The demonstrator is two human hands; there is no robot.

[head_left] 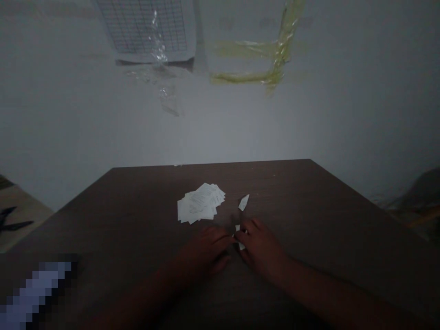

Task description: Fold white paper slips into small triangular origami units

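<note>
A small piece of white paper (242,246) lies low at the table's near middle, partly covered by my fingers. My right hand (263,247) is closed on it, its fingers bent over the paper from the right. From the left, my left hand (212,247) stretches its fingers to the paper's edge, and a fingertip seems to touch it. The left thumb stands apart below. Just beyond my right hand sits a small folded paper (244,202), narrow and pointed. A loose pile of printed paper slips (199,204) is spread beyond my left hand.
The dark brown table (137,197) ends at a pale wall (220,128) with a taped gridded sheet (144,25) and yellowish tape (244,78). A pixelated pale object (37,293) is at the near left. Dark items (13,224) lie on a lighter surface beyond the left edge.
</note>
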